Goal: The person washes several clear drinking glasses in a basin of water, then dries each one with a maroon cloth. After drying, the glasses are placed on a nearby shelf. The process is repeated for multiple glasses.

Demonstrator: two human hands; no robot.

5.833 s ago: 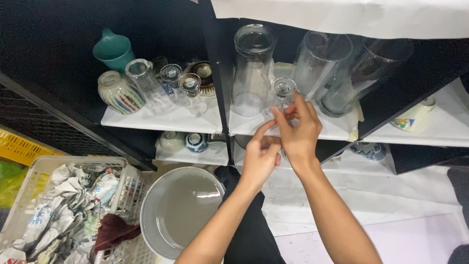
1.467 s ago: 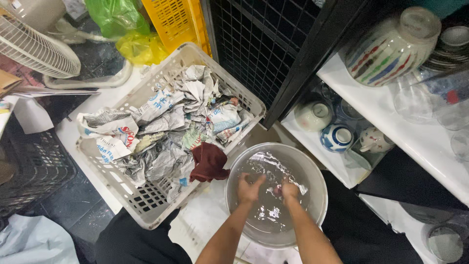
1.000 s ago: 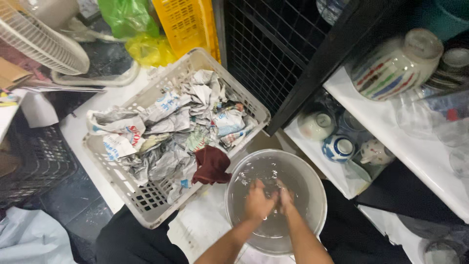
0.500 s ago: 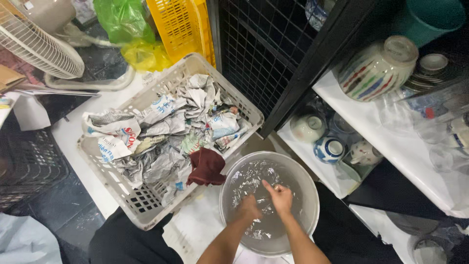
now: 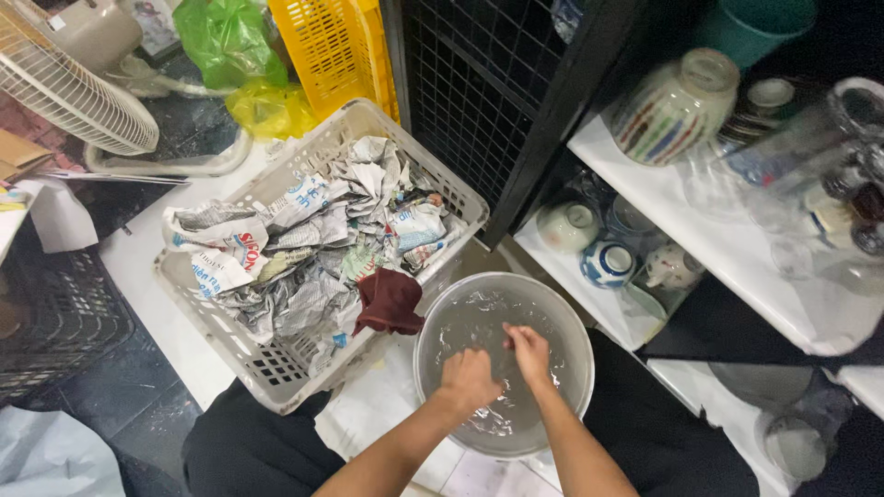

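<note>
With both hands in the water of the basin [image 5: 433, 317] beside the basket [image 5: 276, 377], our left hand [image 5: 468, 379] and right hand [image 5: 529, 350] curl closed, their grip's contents unclear, so we rub gently, low over the basin.

Even overhead light brightens the white shelf [image 5: 737, 248] and water basin [image 5: 562, 322], shelf recesses fall dark, wide-angle edges bend, glassware blurs slightly

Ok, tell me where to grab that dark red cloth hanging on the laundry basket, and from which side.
Take the dark red cloth at its bunched upper part, where it drapes over the rim of the white basket, coming from above on the basin side. Its loose lower end hangs outside the basket toward the basin, so a pinch there should lift it free of the crumpled newspaper. Both hands are in the water.
</note>
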